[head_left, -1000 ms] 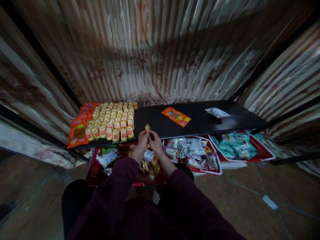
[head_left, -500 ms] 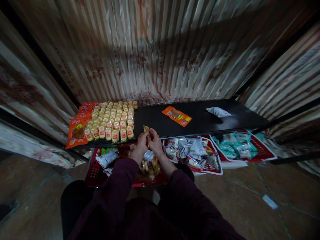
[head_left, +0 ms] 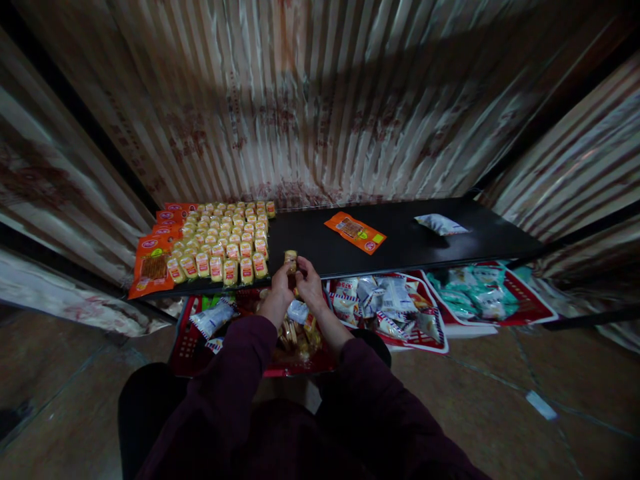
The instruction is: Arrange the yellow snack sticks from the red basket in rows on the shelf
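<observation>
Close together at the front edge of the black shelf (head_left: 310, 233), my left hand (head_left: 281, 288) and my right hand (head_left: 309, 283) have their fingers round a small wrapped snack (head_left: 291, 256). It stands upright between the fingertips, its top showing. Left of the hands, rows of small yellow packs with red and white labels (head_left: 231, 272) cover the shelf. Beneath my hands is a red basket (head_left: 187, 347) holding brownish wrapped snacks (head_left: 295, 333) and a white-blue packet (head_left: 214, 319).
Orange packets (head_left: 153, 267) line the shelf's left end; another orange packet (head_left: 355, 232) and a white packet (head_left: 441, 225) lie farther right. Two more baskets, with white packets (head_left: 395, 297) and green packets (head_left: 483, 293), sit below the shelf. Pleated curtain surrounds the shelf.
The snack in my hands has turned more upright, and more of its top shows. Both hands have shifted only slightly, staying together.
</observation>
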Tool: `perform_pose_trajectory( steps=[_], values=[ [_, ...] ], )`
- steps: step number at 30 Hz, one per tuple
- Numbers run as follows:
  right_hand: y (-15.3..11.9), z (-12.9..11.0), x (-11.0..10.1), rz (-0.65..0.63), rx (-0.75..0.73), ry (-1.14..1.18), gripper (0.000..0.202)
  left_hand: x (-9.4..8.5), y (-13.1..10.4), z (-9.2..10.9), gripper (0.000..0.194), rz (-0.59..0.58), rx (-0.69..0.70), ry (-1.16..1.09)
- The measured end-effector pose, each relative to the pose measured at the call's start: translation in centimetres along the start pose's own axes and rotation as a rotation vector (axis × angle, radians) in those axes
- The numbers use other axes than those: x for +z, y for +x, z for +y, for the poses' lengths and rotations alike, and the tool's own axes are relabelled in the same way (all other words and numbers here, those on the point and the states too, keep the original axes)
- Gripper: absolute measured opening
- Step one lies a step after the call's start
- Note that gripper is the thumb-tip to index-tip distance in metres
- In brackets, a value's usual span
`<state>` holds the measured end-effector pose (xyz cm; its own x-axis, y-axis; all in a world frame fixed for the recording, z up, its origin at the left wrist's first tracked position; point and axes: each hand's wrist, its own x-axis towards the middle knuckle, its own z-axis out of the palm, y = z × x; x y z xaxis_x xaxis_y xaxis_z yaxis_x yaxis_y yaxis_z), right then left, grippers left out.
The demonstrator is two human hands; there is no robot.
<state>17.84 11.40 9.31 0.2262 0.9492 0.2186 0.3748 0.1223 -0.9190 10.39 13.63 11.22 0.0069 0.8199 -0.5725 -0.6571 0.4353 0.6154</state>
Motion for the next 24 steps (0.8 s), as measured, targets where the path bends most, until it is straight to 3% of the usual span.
perform_pose_trajectory(
  steps=[7,18,24],
  values=[
    [0.8,0.8,0.2,0.009,0.052,-0.018,0.044,0.4,0.3,0.0,0.02,0.009,0.029,0.01],
    [1.1,0.2,0.1,-0.004,0.061,-0.043,0.043,0.4,0.3,0.4,0.004,0.019,-0.058,-0.079],
    [0.9,-0.9,-0.2,0.008,-0.098,-0.154,0.047,0.5,0.4,0.6,0.002,0.019,0.0,-0.056]
  ],
)
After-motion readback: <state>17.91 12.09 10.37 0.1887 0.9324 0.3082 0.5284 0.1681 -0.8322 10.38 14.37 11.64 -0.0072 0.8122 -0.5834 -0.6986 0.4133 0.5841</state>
